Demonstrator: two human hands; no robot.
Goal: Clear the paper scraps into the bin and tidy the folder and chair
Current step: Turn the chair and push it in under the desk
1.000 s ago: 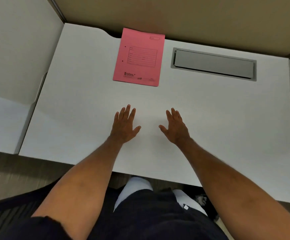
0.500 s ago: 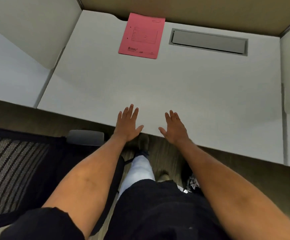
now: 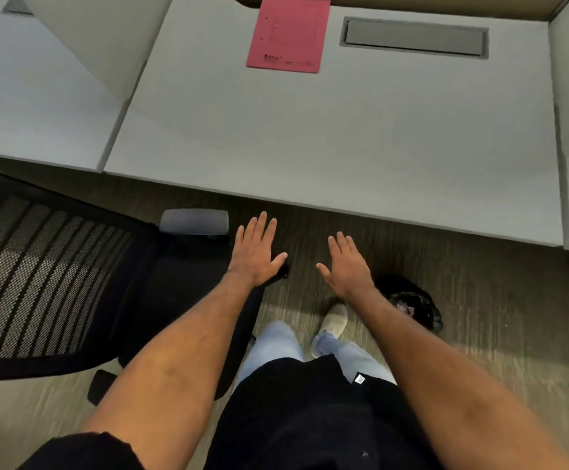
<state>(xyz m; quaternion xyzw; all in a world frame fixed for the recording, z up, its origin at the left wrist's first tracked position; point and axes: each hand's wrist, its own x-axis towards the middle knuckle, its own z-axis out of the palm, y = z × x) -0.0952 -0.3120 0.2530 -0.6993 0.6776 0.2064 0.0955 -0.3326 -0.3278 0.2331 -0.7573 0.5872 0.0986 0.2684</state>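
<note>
A pink folder (image 3: pixel 288 33) lies flat at the far edge of the white desk (image 3: pixel 310 137). A black mesh office chair (image 3: pixel 49 276) with a grey armrest (image 3: pixel 193 221) stands on the left, turned partly away from the desk. My left hand (image 3: pixel 255 252) hovers flat with fingers spread over the chair seat's right edge, holding nothing. My right hand (image 3: pixel 345 264) hovers open over the carpet, apart from everything. A black bin (image 3: pixel 412 305) with paper scraps inside sits on the floor just right of my right forearm, partly hidden by it.
A grey cable flap (image 3: pixel 413 37) is set into the desk at the back right. White partition panels (image 3: pixel 106 39) flank the desk on both sides. My legs and one shoe (image 3: pixel 335 320) stand on the carpet between chair and bin.
My view and both hands have pulled back from the desk top to over the floor in front of it. The chair and the bin have come into view.
</note>
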